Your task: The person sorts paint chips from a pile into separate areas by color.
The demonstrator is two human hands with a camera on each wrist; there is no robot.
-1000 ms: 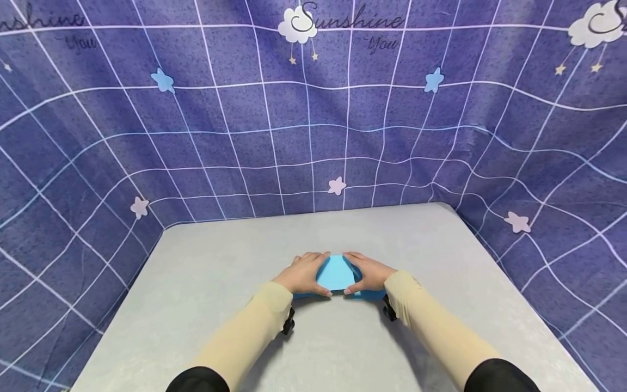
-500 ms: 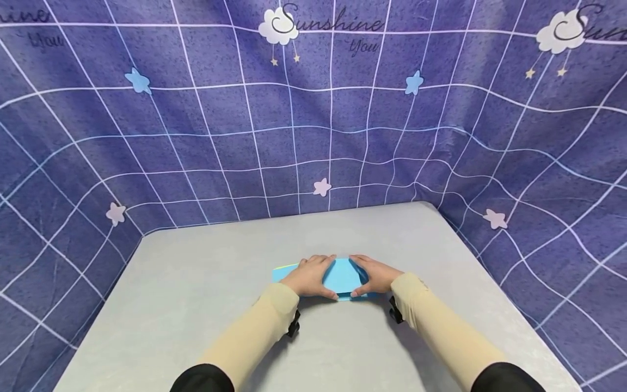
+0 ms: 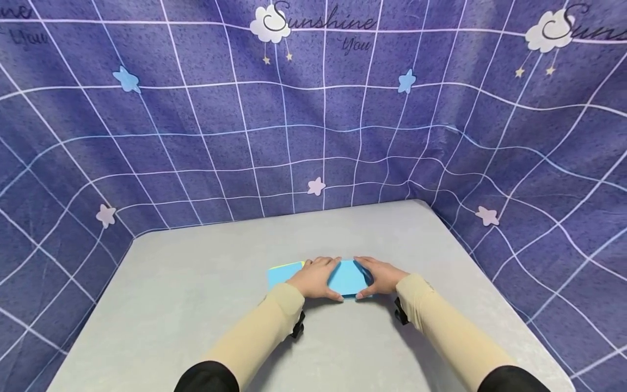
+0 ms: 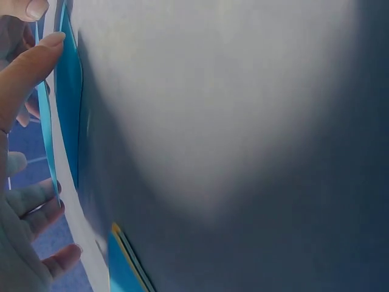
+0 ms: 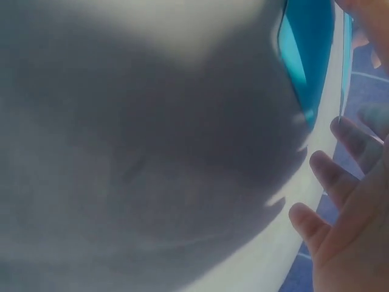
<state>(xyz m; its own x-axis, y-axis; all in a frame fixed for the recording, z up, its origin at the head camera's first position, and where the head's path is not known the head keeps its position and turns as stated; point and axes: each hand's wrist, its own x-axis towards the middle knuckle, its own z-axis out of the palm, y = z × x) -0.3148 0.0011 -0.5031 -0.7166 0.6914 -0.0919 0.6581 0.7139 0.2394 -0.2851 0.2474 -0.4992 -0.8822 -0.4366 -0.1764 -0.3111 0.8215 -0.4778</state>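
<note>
While the left hand (image 3: 317, 279) grips one end of a thin, flat light-blue sheet (image 3: 346, 277), the right hand (image 3: 386, 276) grips the other, over a pale-grey table (image 3: 215, 277).

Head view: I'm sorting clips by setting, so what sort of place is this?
Probably a tabletop recording booth: patterned purple cloth hangs behind and on both sides of a pale table, where the left hand and right hand hold a blue sheet.
</note>
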